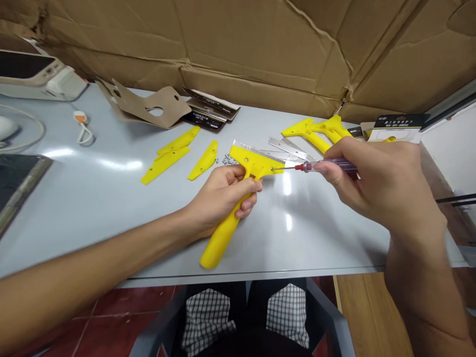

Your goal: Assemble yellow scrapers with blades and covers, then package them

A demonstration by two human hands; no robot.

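Note:
My left hand (232, 198) is wrapped round the neck of a yellow scraper (223, 238), whose wide head carries a metal blade (241, 145) along its far edge. In my right hand (379, 183) is a screwdriver (307, 166) with a clear purplish handle and a red collar. Its tip touches a screw hole near the right end of the scraper head. Behind the head lie a small pile of screws (228, 159) and several loose metal blades (284, 148). Yellow clamp plates (204, 161) rest to the left, and more yellow scraper handles (316, 134) lie behind my right hand.
Opened cardboard packaging (159, 106) and black printed cards (206, 116) lie at the back of the grey table (111, 213). A large cardboard sheet (241, 44) stands behind. At the far left are a pale device (40, 74) and a short cable (85, 131).

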